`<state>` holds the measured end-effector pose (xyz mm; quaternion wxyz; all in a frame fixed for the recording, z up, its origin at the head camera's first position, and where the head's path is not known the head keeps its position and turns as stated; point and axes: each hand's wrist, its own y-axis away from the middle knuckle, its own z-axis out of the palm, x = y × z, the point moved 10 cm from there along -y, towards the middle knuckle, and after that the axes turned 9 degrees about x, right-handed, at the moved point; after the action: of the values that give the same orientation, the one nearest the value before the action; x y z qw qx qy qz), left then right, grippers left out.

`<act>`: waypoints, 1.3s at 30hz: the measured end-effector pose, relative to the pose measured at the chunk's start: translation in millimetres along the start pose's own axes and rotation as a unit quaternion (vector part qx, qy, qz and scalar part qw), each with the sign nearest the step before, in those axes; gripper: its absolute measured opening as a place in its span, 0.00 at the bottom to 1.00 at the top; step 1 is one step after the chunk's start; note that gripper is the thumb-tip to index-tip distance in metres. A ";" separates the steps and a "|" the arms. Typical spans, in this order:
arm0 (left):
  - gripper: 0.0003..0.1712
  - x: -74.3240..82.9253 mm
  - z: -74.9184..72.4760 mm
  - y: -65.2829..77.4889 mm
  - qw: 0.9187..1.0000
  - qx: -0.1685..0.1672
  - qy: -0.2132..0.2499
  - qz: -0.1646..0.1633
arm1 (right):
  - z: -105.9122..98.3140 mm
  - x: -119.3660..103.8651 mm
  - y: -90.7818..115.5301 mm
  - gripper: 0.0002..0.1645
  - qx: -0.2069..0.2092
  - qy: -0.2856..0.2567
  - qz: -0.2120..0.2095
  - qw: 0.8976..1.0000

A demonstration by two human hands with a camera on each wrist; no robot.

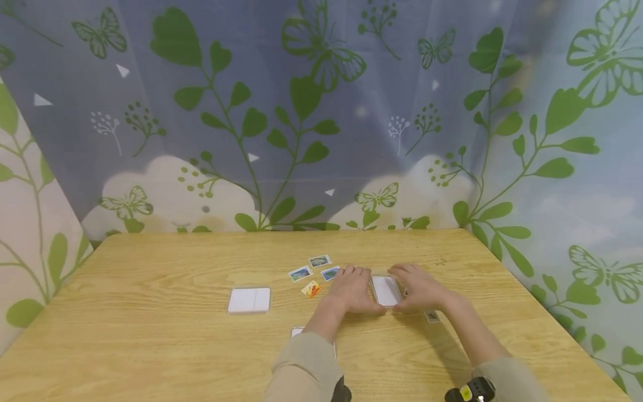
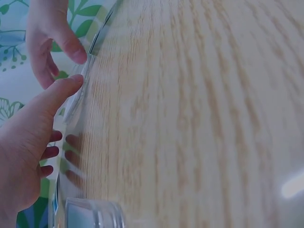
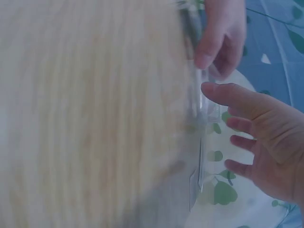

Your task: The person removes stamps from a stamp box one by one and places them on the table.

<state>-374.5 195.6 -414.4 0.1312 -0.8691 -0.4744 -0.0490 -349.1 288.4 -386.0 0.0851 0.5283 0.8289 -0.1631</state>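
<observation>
A flat clear case with a white inside [image 1: 386, 291] lies on the wooden table between both hands. My left hand [image 1: 355, 290] is at its left side, the thumb by the near edge and the other fingers reaching along the far left. On the opposite side my right hand [image 1: 422, 287] has its thumb at the near right corner. In the right wrist view the right thumb [image 3: 221, 92] meets the case's rim while the other fingers spread loosely, apart from it. The left thumb [image 2: 66, 88] overlaps the case's edge in the left wrist view.
Several small picture cards [image 1: 300, 273] lie left of the left hand, one an orange and yellow card [image 1: 311, 288]. Another small card [image 1: 431, 316] sits under the right forearm. A second white case [image 1: 249, 300] lies further left; a third case [image 1: 297, 331] is mostly hidden by the left forearm.
</observation>
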 end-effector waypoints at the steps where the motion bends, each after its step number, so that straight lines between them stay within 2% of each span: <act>1: 0.57 -0.4 0.1 -0.2 1.000 -0.001 0.001 0.000 | -0.8 -1.9 -0.1 0.48 0.002 0.022 -0.012 1.000; 5: 0.56 -0.8 -1.3 -0.3 1.000 0.001 0.005 0.004 | -2.1 -9.7 -1.4 0.47 0.006 0.085 -0.051 0.995; 9: 0.55 0.1 -2.7 0.5 1.000 0.005 0.004 0.014 | 0.3 -11.2 -2.6 0.47 0.001 0.103 -0.065 0.993; 15: 0.54 2.0 -2.0 1.0 1.000 0.004 -0.006 0.025 | 5.6 -7.4 -3.9 0.49 -0.014 0.098 -0.064 0.993; 20: 0.53 6.4 -3.4 1.0 0.998 -0.001 -0.044 0.034 | 4.4 -6.0 -5.6 0.49 -0.015 0.091 -0.063 0.994; 27: 0.51 17.0 -5.9 -2.5 0.993 0.002 -0.107 0.057 | 2.8 -6.4 -7.8 0.48 -0.017 0.089 -0.063 0.994; 35: 0.50 19.3 -7.2 -4.0 0.995 0.004 -0.090 0.048 | 0.0 -3.5 -7.8 0.46 -0.013 0.066 -0.053 0.996; 39: 0.49 20.8 -5.9 -3.5 0.996 0.005 -0.081 0.047 | 0.7 -0.3 -6.0 0.46 -0.026 0.045 -0.041 0.998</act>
<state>-365.9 212.7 -403.8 0.0982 -0.8908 -0.4427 0.0302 -354.4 285.6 -385.4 0.0550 0.4979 0.8570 -0.1209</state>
